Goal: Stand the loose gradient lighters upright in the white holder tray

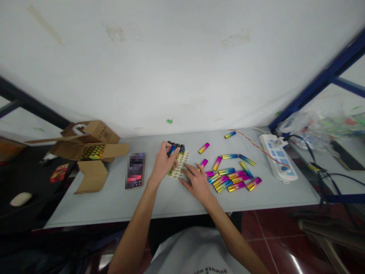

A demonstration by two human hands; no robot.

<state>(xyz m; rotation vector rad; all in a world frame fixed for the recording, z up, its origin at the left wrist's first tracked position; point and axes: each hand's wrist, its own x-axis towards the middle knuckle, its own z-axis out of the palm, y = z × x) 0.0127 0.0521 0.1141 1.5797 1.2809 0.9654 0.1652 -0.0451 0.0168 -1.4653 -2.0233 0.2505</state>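
My left hand [163,163] is closed at the tray's left side, its thumb and forefinger around a slim blue tube [172,150] with a dark top. Several dark-topped tubes stand upright beside it in the back row of a pale tray [183,161] with rows of round pockets. My fingers cover part of the tray's left half. My right hand [199,182] lies at the tray's right edge, fingers spread, with nothing visible in them. Just beyond its fingertips are loose shiny flat tubes [229,179] in magenta, yellow and blue, scattered on the table.
A phone [135,170] lies on the grey table [119,205] to the left. Further left, an open cardboard box [95,152] holds yellow-and-dark pieces. A white power strip [278,158] with plugged-in cables is at the right. The white wall [182,76] borders the table's back edge.
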